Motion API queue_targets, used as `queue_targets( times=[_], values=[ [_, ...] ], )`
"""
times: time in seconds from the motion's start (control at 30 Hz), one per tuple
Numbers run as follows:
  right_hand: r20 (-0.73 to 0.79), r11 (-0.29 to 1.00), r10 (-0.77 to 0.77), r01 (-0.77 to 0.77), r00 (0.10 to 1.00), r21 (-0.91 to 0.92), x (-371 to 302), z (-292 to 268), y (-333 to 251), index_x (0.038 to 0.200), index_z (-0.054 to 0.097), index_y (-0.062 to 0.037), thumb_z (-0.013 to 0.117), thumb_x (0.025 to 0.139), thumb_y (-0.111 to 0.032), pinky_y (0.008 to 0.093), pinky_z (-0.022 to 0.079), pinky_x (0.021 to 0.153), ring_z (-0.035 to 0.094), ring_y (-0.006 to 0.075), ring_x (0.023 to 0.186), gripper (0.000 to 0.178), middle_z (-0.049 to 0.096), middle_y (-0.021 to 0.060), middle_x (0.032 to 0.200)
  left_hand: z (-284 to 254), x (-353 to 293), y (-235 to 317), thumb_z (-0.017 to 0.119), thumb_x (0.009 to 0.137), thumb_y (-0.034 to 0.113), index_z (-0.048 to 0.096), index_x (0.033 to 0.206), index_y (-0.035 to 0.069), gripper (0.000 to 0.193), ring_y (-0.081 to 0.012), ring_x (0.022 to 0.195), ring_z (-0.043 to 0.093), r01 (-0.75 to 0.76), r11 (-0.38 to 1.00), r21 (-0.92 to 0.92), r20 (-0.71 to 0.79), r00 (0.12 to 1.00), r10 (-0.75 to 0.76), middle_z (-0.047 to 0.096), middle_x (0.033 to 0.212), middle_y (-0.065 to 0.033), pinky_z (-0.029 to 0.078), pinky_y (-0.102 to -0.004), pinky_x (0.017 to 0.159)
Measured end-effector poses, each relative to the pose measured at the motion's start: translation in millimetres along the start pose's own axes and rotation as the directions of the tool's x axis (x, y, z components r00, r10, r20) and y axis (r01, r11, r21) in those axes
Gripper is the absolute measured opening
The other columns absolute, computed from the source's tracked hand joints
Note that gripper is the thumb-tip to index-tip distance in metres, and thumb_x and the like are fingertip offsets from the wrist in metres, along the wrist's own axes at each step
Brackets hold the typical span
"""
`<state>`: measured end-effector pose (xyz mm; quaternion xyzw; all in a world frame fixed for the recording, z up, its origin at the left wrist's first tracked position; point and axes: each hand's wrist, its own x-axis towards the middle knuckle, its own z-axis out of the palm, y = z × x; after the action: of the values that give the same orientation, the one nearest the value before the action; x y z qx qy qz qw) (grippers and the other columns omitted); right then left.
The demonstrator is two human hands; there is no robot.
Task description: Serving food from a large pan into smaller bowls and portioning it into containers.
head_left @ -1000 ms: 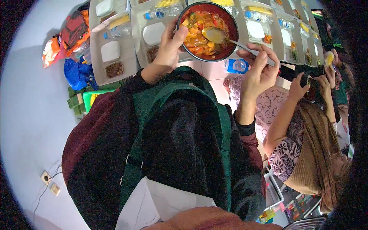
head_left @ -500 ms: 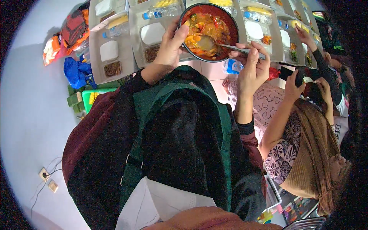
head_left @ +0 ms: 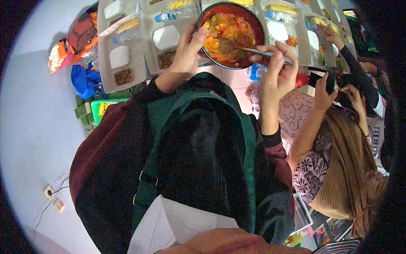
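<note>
My left hand point(head_left: 189, 53) grips the left rim of a round bowl, dark outside and red within point(head_left: 259, 34), its thumb over the edge. A saucy mix of orange, yellow and red pieces point(head_left: 230, 29) lies in the bowl. My right hand point(head_left: 279, 74) pinches the handle of a metal spoon point(head_left: 266, 54) between thumb and fingers. The spoon's head is sunk in the food, partly covered by it. Beneath and behind the bowl stand open cardboard meal boxes point(head_left: 141, 57), holding white blocks point(head_left: 166, 38), dark brown food point(head_left: 124, 76) and water bottles point(head_left: 171, 16).
At my right a person in a brown head covering point(head_left: 347, 169) works with both hands; another person's dark-sleeved arm point(head_left: 353, 61) reaches over the boxes. Left of the boxes lie a blue plastic bag point(head_left: 86, 80), orange-red bags point(head_left: 80, 36) and a green crate point(head_left: 98, 111).
The spoon's head has sunk and turned in the food; its hollow showed before. My left hand and the bowl stay almost still. The neighbour's hands have drawn together.
</note>
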<state>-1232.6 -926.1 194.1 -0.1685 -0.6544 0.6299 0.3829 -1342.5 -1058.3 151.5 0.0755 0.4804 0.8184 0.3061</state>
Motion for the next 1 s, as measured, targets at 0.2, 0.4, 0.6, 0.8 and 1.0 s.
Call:
queue_targets(
  times=[0.2,0.4,0.6,0.8,1.0],
  values=[
    [-0.020,0.999,-0.029,0.028,0.999,-0.037,-0.7,5.7,10.0,0.105,0.040,0.0036,0.041,0.091,-0.007,0.0233,0.049,0.059,0.061,0.0162,0.063,0.018,0.061,0.0166,0.083,0.3,-1.0,-6.8,0.061,0.080,0.038,0.034,0.128,0.009,0.063,-0.0189,0.103,0.050,-0.024,0.994,0.107,0.006,1.000,0.023,0.046,0.117,-0.0100,0.048,-0.0331,0.080],
    [-0.077,1.000,0.000,0.002,0.997,0.023,2.7,2.8,9.9,0.104,0.040,0.0026,0.040,0.091,-0.006,0.0239,0.050,0.059,0.061,0.0170,0.064,0.015,0.061,0.0173,0.084,2.3,-3.4,-7.3,0.059,0.081,0.038,0.032,0.128,0.007,0.063,-0.0207,0.106,0.048,0.005,0.999,0.046,0.015,1.000,-0.005,0.045,0.118,-0.0104,0.048,-0.0380,0.080],
    [-0.069,0.985,0.106,-0.095,0.992,0.143,10.2,1.0,10.5,0.104,0.040,0.0046,0.039,0.091,-0.007,0.0269,0.052,0.058,0.061,0.0196,0.062,0.017,0.060,0.0180,0.083,1.2,-2.4,-4.1,0.056,0.083,0.038,0.031,0.128,0.004,0.062,-0.0212,0.109,0.048,-0.035,0.999,-0.001,0.075,0.997,0.035,0.045,0.119,-0.0111,0.046,-0.0393,0.085],
    [-0.122,0.961,0.222,-0.195,0.967,0.198,25.0,-20.7,7.0,0.107,0.041,0.0060,0.041,0.091,-0.011,0.0319,0.055,0.056,0.061,0.0213,0.060,0.023,0.060,0.0206,0.083,-3.7,0.3,0.1,0.054,0.084,0.038,0.032,0.126,0.003,0.058,-0.0207,0.108,0.048,-0.027,0.999,-0.020,0.034,0.999,0.027,0.045,0.119,-0.0104,0.045,-0.0362,0.088],
    [-0.180,0.947,0.201,-0.144,0.963,0.288,44.7,-40.7,21.4,0.106,0.042,0.0056,0.043,0.090,-0.011,0.0341,0.054,0.055,0.061,0.0232,0.059,0.023,0.059,0.0232,0.084,-18.8,7.2,-3.2,0.051,0.087,0.033,0.033,0.125,0.006,0.050,-0.0221,0.106,0.050,-0.011,1.000,0.004,-0.055,0.998,0.011,0.046,0.117,-0.0085,0.049,-0.0413,0.080]
  ],
)
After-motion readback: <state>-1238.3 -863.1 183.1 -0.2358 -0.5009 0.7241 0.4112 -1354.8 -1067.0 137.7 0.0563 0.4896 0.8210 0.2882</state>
